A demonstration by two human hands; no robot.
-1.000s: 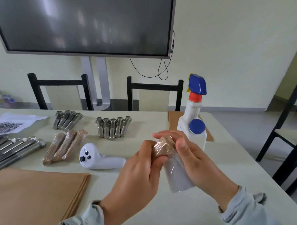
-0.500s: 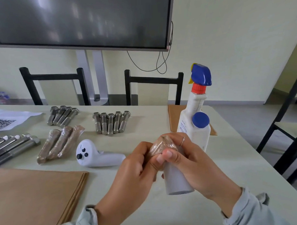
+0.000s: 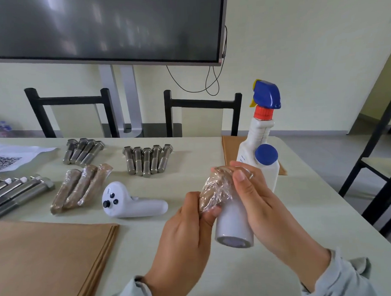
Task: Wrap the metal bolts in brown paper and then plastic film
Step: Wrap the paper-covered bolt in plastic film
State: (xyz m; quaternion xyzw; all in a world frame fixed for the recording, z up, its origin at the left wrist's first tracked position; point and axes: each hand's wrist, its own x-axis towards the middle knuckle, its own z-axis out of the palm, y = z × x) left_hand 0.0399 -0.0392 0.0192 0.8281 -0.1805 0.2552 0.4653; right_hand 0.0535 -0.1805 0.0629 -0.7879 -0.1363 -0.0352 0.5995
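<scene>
On the bench [image 3: 194,269] at my left lie brown paper sheets [image 3: 45,259], three wrapped bolts [image 3: 80,189] and bare bolts [image 3: 147,159]. My left hand [image 3: 184,232] pinches the paper-wrapped bolt [image 3: 216,189], raised above the bench, while my right hand [image 3: 258,203] grips the plastic film roll [image 3: 234,226] against it, film clinging round the bolt.

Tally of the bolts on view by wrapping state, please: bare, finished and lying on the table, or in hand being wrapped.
Bare short bolts, far group: 4
Bare short bolts, middle group: 5
Bare long bolts at the left edge: cut off by the frame, cannot be counted
Wrapped bolts on the table: 3
Bolt in hand: 1
Total countable: 13
</scene>
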